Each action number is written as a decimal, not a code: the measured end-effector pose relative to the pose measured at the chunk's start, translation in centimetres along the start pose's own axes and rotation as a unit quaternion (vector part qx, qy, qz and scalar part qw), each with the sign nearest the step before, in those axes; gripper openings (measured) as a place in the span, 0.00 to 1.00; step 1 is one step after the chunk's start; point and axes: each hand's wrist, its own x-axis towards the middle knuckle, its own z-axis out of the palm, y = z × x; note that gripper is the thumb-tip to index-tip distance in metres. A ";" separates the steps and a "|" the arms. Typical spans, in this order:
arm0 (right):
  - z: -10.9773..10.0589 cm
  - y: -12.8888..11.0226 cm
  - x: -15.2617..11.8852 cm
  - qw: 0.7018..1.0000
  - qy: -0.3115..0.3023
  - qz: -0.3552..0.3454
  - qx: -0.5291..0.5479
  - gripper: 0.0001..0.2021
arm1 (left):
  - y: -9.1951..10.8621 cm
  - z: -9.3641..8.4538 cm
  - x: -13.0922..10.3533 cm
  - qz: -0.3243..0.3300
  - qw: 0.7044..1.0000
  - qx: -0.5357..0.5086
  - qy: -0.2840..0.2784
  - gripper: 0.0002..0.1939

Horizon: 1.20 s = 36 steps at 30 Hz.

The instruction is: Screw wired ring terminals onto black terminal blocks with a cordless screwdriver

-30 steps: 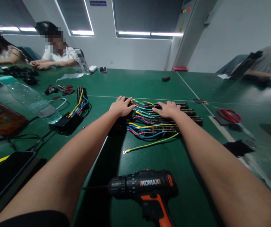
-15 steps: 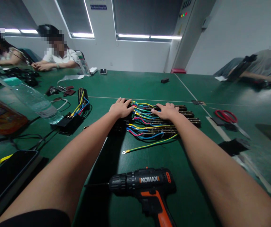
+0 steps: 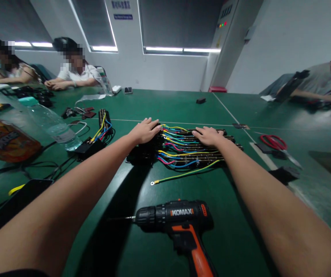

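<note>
Several black power strips point(image 3: 200, 158) lie side by side across the green table, with yellow, blue, red and green wires point(image 3: 177, 144) running over their left part. My left hand point(image 3: 145, 131) rests flat, fingers extended, on the black end pieces point(image 3: 142, 154) at the left of the row. On top of the strips toward the right lies my right hand point(image 3: 208, 136), its fingers spread. A yellow-green wire with a ring terminal point(image 3: 153, 183) extends over the table in front of the row. Nearest me is a cordless drill point(image 3: 177, 216) with its bit pointing left.
On the left are a water bottle point(image 3: 52, 127), an orange-labelled bottle point(image 3: 6, 140), a wired black strip point(image 3: 104, 121) and cables. Red-handled scissors point(image 3: 277, 144) and a black piece point(image 3: 285, 175) lie at right. People sit across the table at left and at right.
My right hand has shifted slightly to the right along the strips. My left hand has moved slightly left, uncovering more of the black end pieces. The camera view has tilted up a little.
</note>
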 end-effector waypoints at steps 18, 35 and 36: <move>-4.6 -3.4 -19.6 0.958 0.150 -0.243 0.011 0.26 | 0.5 -7.6 -15.0 0.051 0.989 0.004 0.140 0.37; 1.2 -8.5 -31.0 0.967 -0.114 -0.229 -0.004 0.27 | 0.1 3.6 -18.5 -0.054 0.987 -0.097 0.117 0.31; 1.3 -8.4 -31.0 0.965 -0.120 -0.233 0.002 0.28 | -0.1 3.8 -18.5 -0.050 0.986 -0.104 0.124 0.31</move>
